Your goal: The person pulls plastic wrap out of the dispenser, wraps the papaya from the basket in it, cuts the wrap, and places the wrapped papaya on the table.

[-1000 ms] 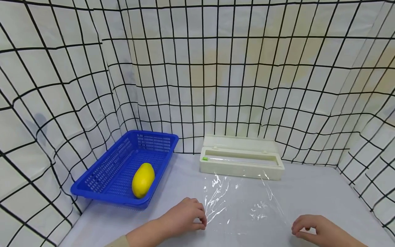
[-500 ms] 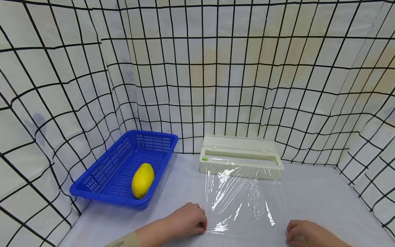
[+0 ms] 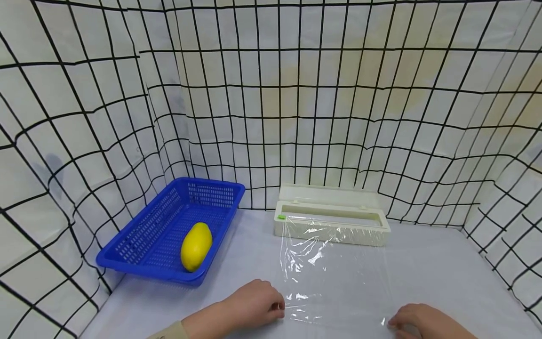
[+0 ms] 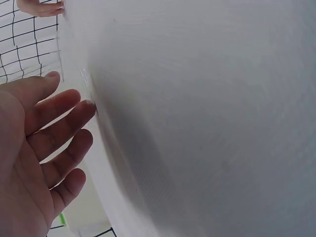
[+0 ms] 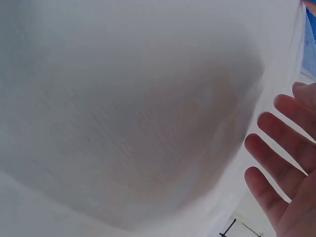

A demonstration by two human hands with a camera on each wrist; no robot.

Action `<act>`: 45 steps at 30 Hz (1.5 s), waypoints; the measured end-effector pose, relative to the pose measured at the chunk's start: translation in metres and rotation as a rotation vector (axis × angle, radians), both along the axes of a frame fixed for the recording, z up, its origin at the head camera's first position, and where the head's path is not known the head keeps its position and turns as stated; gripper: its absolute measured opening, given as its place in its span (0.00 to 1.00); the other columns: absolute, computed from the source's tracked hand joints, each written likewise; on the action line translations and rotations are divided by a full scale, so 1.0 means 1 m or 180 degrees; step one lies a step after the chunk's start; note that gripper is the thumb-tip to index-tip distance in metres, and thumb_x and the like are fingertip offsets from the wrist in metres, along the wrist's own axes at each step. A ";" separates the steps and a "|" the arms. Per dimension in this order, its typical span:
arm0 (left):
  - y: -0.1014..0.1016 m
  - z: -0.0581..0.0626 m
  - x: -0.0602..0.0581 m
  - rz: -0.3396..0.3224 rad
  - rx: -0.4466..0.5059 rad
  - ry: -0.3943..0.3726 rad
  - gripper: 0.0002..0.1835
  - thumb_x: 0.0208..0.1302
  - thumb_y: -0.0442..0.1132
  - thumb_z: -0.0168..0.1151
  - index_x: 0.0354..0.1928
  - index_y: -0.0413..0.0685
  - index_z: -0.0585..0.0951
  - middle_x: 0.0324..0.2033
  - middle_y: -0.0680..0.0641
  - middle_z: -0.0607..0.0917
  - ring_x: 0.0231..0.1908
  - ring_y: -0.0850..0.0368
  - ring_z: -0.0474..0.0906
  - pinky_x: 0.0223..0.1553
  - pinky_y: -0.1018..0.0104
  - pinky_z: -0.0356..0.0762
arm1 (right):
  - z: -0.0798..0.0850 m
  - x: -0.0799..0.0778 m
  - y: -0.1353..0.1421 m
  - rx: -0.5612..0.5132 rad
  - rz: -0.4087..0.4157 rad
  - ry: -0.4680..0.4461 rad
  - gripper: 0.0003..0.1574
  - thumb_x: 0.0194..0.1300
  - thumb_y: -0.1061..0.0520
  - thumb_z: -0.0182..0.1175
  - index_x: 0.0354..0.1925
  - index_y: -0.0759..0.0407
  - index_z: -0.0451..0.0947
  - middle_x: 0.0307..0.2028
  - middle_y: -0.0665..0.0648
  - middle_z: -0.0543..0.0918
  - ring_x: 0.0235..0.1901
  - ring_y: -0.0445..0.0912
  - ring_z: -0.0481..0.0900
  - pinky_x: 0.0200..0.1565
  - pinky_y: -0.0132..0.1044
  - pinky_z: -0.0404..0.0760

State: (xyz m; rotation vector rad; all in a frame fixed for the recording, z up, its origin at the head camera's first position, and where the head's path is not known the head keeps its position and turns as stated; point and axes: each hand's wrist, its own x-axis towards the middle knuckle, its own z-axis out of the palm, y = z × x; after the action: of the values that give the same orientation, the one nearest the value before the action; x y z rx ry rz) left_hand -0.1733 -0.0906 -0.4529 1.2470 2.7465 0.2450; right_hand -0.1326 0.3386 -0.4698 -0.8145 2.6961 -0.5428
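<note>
A clear sheet of cling film [image 3: 338,278] stretches from the white cling film dispenser [image 3: 332,230] toward both hands. My left hand [image 3: 258,303] rests at the film's near left corner; its fingers are loosely bent, and the thumb stands apart from them in the left wrist view. My right hand [image 3: 425,322] is low at the near right corner, partly cut off by the frame. The right wrist view shows its fingers [image 5: 276,148] fairly straight and spread near the white surface. Whether either hand's fingertips touch the film is hard to see.
A blue plastic basket [image 3: 148,270] stands at the left with a yellow lemon-like fruit [image 3: 196,247] in it. The dispenser's lid [image 3: 330,195] is raised, and a small green slider [image 3: 281,217] sits at its left end. Black wire grid walls [image 3: 296,117] surround the white table [image 3: 444,263].
Both hands have come lower toward the table, the right also shifting left. The film was loose, then pulled taut and shiny, and now lies flatter between the hands.
</note>
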 end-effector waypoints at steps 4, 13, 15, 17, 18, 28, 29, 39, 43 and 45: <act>-0.002 0.000 0.001 -0.0031 -0.0059 0.0106 0.07 0.64 0.53 0.66 0.30 0.65 0.86 0.27 0.67 0.75 0.29 0.72 0.69 0.39 0.72 0.73 | 0.003 -0.002 -0.001 0.0023 -0.0017 0.0019 0.07 0.67 0.44 0.63 0.39 0.40 0.85 0.38 0.35 0.77 0.35 0.31 0.75 0.37 0.36 0.81; -0.006 -0.003 0.001 0.0042 -0.0071 -0.0051 0.07 0.64 0.53 0.66 0.32 0.64 0.86 0.28 0.67 0.75 0.30 0.72 0.69 0.40 0.72 0.73 | 0.002 0.003 0.008 -0.0093 -0.0284 0.0492 0.09 0.66 0.42 0.64 0.45 0.37 0.83 0.46 0.44 0.75 0.39 0.33 0.74 0.36 0.33 0.81; -0.006 -0.001 0.001 0.0101 -0.0086 -0.0128 0.07 0.64 0.53 0.66 0.34 0.63 0.86 0.29 0.67 0.75 0.30 0.71 0.69 0.41 0.71 0.73 | 0.004 0.001 0.008 -0.0128 -0.0450 0.0390 0.12 0.66 0.42 0.64 0.47 0.40 0.82 0.48 0.48 0.75 0.40 0.34 0.74 0.35 0.32 0.81; -0.007 0.001 0.001 0.0157 -0.0096 -0.0195 0.07 0.64 0.54 0.66 0.36 0.62 0.85 0.30 0.66 0.76 0.30 0.70 0.69 0.42 0.70 0.74 | 0.007 -0.001 0.008 -0.0153 -0.0632 0.0201 0.15 0.65 0.41 0.64 0.48 0.42 0.82 0.50 0.50 0.75 0.40 0.34 0.73 0.35 0.32 0.80; -0.007 0.002 0.002 0.0187 -0.0102 -0.0222 0.08 0.64 0.54 0.65 0.38 0.62 0.85 0.31 0.66 0.76 0.31 0.70 0.69 0.42 0.69 0.74 | 0.008 -0.002 0.008 -0.0192 -0.0685 0.0146 0.17 0.65 0.41 0.64 0.49 0.43 0.82 0.50 0.51 0.75 0.39 0.34 0.73 0.34 0.31 0.80; -0.021 0.025 0.004 0.0455 0.0087 -0.0205 0.11 0.65 0.54 0.65 0.44 0.59 0.85 0.35 0.62 0.80 0.36 0.67 0.75 0.45 0.65 0.77 | 0.017 -0.026 0.001 -0.0664 -0.0976 0.0289 0.25 0.62 0.47 0.69 0.56 0.53 0.81 0.47 0.51 0.80 0.37 0.32 0.74 0.34 0.30 0.79; -0.023 0.030 0.003 0.0511 0.0112 -0.0241 0.12 0.65 0.54 0.64 0.45 0.59 0.85 0.35 0.62 0.80 0.36 0.67 0.76 0.46 0.65 0.78 | 0.019 -0.031 0.000 -0.0699 -0.0988 0.0337 0.26 0.61 0.48 0.69 0.56 0.54 0.80 0.47 0.51 0.80 0.37 0.32 0.75 0.34 0.30 0.79; -0.049 0.104 -0.013 0.1310 0.0530 -0.0279 0.16 0.69 0.56 0.60 0.54 0.62 0.82 0.44 0.61 0.82 0.43 0.62 0.77 0.43 0.63 0.78 | 0.032 -0.084 0.000 -0.0864 -0.1250 0.0619 0.32 0.62 0.47 0.69 0.62 0.56 0.76 0.48 0.55 0.81 0.42 0.41 0.79 0.38 0.32 0.80; -0.065 0.131 -0.029 0.1669 0.0694 -0.0220 0.16 0.68 0.54 0.62 0.54 0.62 0.82 0.43 0.59 0.82 0.44 0.59 0.77 0.42 0.62 0.78 | 0.035 -0.099 0.007 -0.0885 -0.1293 0.0665 0.36 0.63 0.44 0.68 0.64 0.58 0.74 0.48 0.58 0.80 0.44 0.48 0.79 0.39 0.36 0.80; -0.075 0.140 -0.040 0.1773 0.0715 -0.0186 0.16 0.68 0.52 0.63 0.55 0.60 0.82 0.43 0.57 0.82 0.45 0.57 0.77 0.44 0.59 0.78 | 0.036 -0.106 0.012 -0.0890 -0.1332 0.0660 0.37 0.64 0.43 0.66 0.65 0.58 0.73 0.47 0.59 0.79 0.46 0.51 0.79 0.39 0.39 0.80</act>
State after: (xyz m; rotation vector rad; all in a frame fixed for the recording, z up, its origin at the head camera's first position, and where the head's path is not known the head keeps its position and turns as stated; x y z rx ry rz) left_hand -0.2132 -0.1657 -0.3132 0.4621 3.0132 0.6389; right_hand -0.2386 0.3507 -0.4335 -0.3760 3.0444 -0.9958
